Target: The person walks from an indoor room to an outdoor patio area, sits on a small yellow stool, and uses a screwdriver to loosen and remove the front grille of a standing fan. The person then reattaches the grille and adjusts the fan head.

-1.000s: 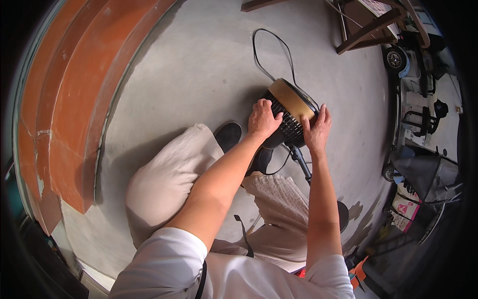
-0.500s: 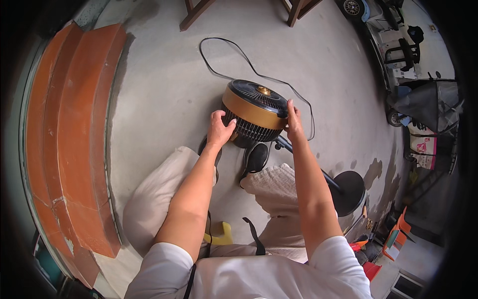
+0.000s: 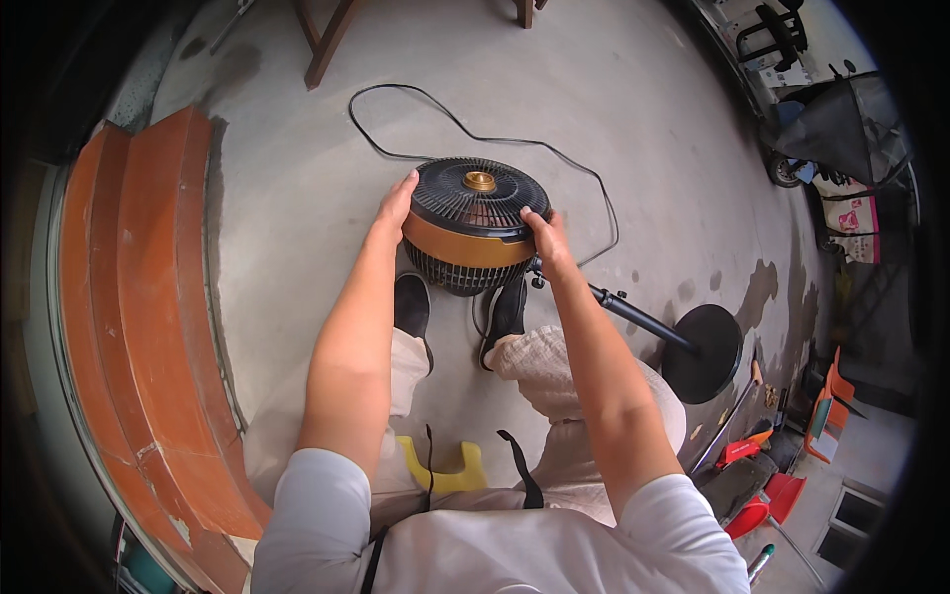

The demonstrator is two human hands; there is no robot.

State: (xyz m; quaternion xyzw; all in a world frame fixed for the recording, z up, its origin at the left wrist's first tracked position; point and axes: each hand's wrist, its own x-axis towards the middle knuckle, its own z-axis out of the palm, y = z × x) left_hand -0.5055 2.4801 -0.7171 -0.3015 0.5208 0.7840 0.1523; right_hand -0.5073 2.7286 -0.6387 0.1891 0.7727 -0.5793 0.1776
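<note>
Between my hands is the round head of a pedestal fan, with a black grille, a gold-brown band and a gold centre knob. Its grille front faces up toward me. My left hand grips the rim on the left side. On the right rim, my right hand has its thumb on top of the grille edge and fingers round the side. A black pole runs from the head down to the round black base, which lies tipped over on the right. The underside of the head is hidden.
A black cord loops on the concrete floor beyond the fan. Orange-brown tiled steps rise on the left. Wooden legs stand at the back. Behind me is a yellow seat. Red and orange items lie at right.
The fan head has turned so its grille faces up more. My left hand has moved from the lower side to the upper left rim; my right thumb now lies over the grille edge.
</note>
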